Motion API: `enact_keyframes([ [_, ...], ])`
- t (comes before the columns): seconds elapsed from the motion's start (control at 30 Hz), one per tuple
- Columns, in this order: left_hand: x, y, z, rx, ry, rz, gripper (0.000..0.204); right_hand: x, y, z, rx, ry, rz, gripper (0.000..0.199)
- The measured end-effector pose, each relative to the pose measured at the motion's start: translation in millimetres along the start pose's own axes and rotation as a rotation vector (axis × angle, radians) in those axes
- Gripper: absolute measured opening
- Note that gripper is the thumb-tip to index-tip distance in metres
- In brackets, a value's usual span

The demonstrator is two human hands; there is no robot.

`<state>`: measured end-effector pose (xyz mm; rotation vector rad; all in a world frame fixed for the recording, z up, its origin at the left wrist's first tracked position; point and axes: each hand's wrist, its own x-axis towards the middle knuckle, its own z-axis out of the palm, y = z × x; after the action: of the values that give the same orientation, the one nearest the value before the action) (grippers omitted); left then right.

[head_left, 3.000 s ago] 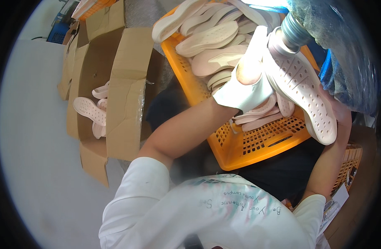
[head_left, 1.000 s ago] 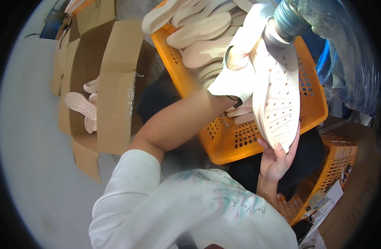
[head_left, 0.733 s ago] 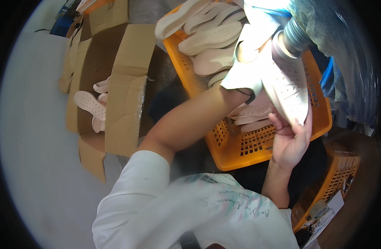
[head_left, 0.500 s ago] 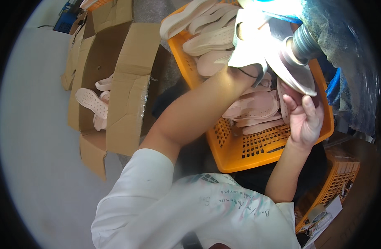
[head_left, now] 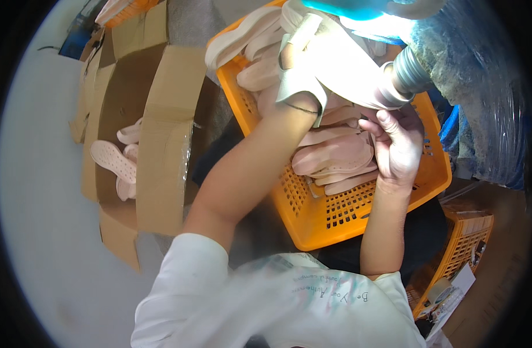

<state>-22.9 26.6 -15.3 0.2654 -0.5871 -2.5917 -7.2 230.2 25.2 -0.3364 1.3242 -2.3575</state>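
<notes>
A pale shoe sole [head_left: 350, 66], washed out by bright light, slants against a grey ribbed metal machine head [head_left: 412, 71] at the upper right. My left hand [head_left: 289, 57], partly covered by a white wrap, grips its upper left side; most of those fingers are hidden. At the sole's lower end, the bent thumb and fingers of my right hand [head_left: 400, 148] close on its edge. Beneath both hands stands an orange plastic basket [head_left: 321, 236] holding several pale pink soles [head_left: 332, 153].
To the left, an open cardboard box [head_left: 164, 139] holds a few perforated soles [head_left: 114, 162]. Clear plastic sheeting [head_left: 492, 98] hangs beside the machine. Another orange basket [head_left: 460, 249], with a tape roll [head_left: 440, 290] in front, sits at the lower right.
The view has shifted, moving the box and baskets within it. The sole has turned so its broad face shows, and both hands have moved left relative to the machine head.
</notes>
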Motion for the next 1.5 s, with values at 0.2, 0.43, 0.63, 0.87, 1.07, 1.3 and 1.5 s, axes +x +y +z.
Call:
enact_keyframes([
  [0.2,-48,7,-8,0.077,0.029,-0.038,0.063,-58,7,0,-0.117,-0.046,0.084,0.064],
  [0.43,-80,-9,33,0.047,-0.209,-0.108,0.073,-146,-50,-26,-0.387,0.234,0.143,0.084],
  [0.63,-87,-33,57,0.122,-0.689,0.079,0.068,-167,-83,-33,-0.354,0.298,0.123,0.087],
  [0.87,-37,-3,44,0.171,-0.385,0.193,0.066,-98,-57,-29,-0.209,0.137,0.111,0.081],
  [1.07,-34,52,25,0.08,-0.201,0.18,0.065,-64,6,-23,0.168,0.209,0.314,0.052],
  [1.3,-61,95,-16,-0.049,-0.355,0.057,0.064,-84,45,-15,0.383,-0.021,0.409,0.059],
  [1.5,-65,73,-39,0.119,-0.191,0.065,0.058,-80,36,-10,0.288,0.029,0.396,0.063],
])
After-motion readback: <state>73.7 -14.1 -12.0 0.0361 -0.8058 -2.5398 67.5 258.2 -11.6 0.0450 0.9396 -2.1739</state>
